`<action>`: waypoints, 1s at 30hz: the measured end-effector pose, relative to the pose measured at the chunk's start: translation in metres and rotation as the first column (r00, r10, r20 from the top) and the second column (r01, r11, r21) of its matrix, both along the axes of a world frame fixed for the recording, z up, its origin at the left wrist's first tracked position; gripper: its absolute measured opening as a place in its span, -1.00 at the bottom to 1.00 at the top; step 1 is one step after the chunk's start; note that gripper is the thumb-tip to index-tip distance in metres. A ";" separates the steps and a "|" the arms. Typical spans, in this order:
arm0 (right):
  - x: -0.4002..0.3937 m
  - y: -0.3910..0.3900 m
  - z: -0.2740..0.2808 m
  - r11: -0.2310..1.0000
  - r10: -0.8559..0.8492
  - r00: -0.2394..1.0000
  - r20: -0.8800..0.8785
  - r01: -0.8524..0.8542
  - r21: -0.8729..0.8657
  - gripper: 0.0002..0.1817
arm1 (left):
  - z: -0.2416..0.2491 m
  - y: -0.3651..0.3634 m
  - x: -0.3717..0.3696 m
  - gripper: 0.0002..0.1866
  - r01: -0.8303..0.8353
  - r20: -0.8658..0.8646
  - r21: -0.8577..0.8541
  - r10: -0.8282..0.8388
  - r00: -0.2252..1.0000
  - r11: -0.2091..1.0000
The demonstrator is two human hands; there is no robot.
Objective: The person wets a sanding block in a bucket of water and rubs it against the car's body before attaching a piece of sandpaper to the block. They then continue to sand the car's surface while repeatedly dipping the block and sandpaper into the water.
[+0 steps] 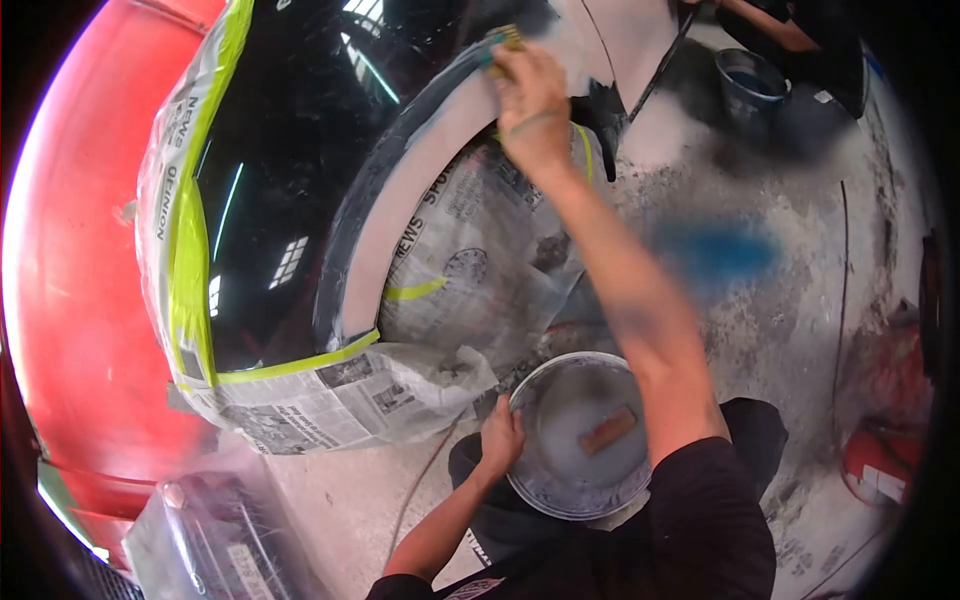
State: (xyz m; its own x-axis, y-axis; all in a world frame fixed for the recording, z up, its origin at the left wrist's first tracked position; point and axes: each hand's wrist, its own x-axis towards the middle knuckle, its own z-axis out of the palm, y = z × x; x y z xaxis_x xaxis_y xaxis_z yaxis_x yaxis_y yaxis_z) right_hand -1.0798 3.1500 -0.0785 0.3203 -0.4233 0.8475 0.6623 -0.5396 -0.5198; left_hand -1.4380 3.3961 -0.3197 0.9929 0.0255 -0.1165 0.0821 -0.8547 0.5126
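My right hand is closed on a small yellow and green pad, pressed to the top of the arch-shaped strip on a glossy black car panel. The strip is pale pinkish with a dull grey border. My left hand grips the rim of a round bucket between my legs. Cloudy grey water fills the bucket, and a reddish-brown block lies in it. Newspaper and yellow-green tape cover the area inside the arch and the panel's edges.
A red car body stands at the left. Plastic-wrapped items lie at the lower left. Another person's arm and a dark bucket are at the upper right. A red object sits at the right.
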 end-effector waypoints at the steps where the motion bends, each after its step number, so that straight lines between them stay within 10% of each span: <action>1: -0.015 0.013 0.009 0.999 0.034 0.999 -0.027 -0.034 -0.013 -0.50 | -0.001 0.001 -0.001 -0.64 0.008 0.020 -0.014 -0.008 1.000 1.000; 4: -0.035 0.025 0.010 0.952 0.129 0.976 0.176 -0.073 -0.297 -0.60 | 0.000 0.000 0.003 -0.65 0.018 0.039 0.000 -0.018 0.999 1.000; 12: 0.044 -0.045 -0.025 0.991 -0.038 0.994 -0.104 0.051 0.120 -0.61 | 0.012 -0.008 0.005 -0.68 -0.034 -0.087 0.043 0.038 0.996 0.998; 18: 0.001 -0.017 -0.014 0.973 0.089 0.986 0.143 -0.055 -0.224 -0.56 | 0.010 -0.001 0.005 -0.70 -0.001 -0.010 0.055 0.001 1.000 0.998; 24: 0.045 -0.022 -0.034 0.964 -0.135 0.976 -0.173 0.169 0.205 -0.58 | 0.007 -0.004 0.006 -0.68 -0.014 -0.034 0.067 0.016 0.999 0.998; 30: -0.022 0.032 -0.037 0.999 0.006 0.998 0.066 -0.008 0.035 -0.63 | 0.006 -0.001 0.004 -0.74 -0.030 -0.050 0.029 0.032 0.998 0.999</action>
